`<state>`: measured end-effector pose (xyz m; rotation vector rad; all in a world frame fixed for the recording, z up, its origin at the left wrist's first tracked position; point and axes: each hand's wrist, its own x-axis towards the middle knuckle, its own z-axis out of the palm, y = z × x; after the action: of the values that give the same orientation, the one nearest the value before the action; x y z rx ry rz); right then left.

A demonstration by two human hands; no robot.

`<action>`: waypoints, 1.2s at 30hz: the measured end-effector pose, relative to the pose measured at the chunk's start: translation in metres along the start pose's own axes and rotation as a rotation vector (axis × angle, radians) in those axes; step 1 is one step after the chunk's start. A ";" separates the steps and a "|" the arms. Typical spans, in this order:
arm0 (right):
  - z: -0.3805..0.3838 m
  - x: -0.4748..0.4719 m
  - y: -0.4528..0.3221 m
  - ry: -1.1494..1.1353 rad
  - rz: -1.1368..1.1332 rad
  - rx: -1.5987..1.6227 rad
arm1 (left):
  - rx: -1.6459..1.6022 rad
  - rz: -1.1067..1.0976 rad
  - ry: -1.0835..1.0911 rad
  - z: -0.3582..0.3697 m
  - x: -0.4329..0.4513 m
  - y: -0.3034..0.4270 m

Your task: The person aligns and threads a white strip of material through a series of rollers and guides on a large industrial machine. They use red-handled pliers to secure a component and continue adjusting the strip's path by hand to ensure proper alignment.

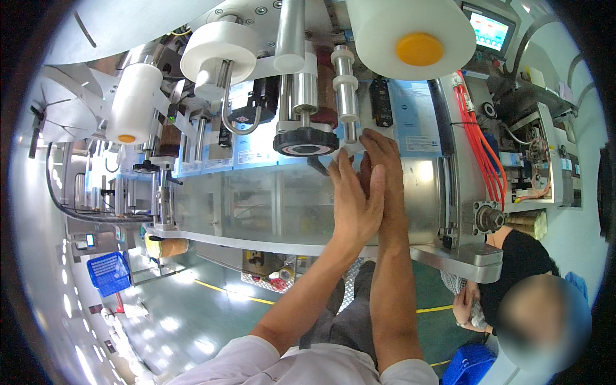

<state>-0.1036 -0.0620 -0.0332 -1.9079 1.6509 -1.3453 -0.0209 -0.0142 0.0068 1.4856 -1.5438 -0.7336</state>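
Note:
Both hands are together at the middle of a large packaging machine, just below a steel roller shaft with white collars. My left hand lies in front, its fingertips near the shaft's lower end. Behind and to the right, my right hand reaches up, fingertips beside that same end. A small whitish piece shows at the fingertips; whether either hand grips it cannot be told. Left of the hands is a black knurled knob with a dark lever under it. A blue and white printed film web runs behind them.
White film rolls hang above and left. A metal rail crosses below my forearms. Red tubes and a touchscreen are at right. Another person sits lower right, by a blue bin. A blue basket stands far left.

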 end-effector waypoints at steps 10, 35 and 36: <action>-0.014 0.000 -0.020 -0.023 0.088 0.249 | -0.038 -0.047 0.024 0.004 0.019 0.024; -0.006 0.012 -0.008 0.076 0.427 0.765 | 0.103 0.080 0.061 0.024 0.058 0.015; -0.005 0.015 -0.007 0.083 0.427 0.778 | 0.161 0.116 0.095 0.026 0.060 0.015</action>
<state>-0.1046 -0.0716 -0.0186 -1.0053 1.1938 -1.5661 -0.0468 -0.0753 0.0186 1.5103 -1.6319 -0.4744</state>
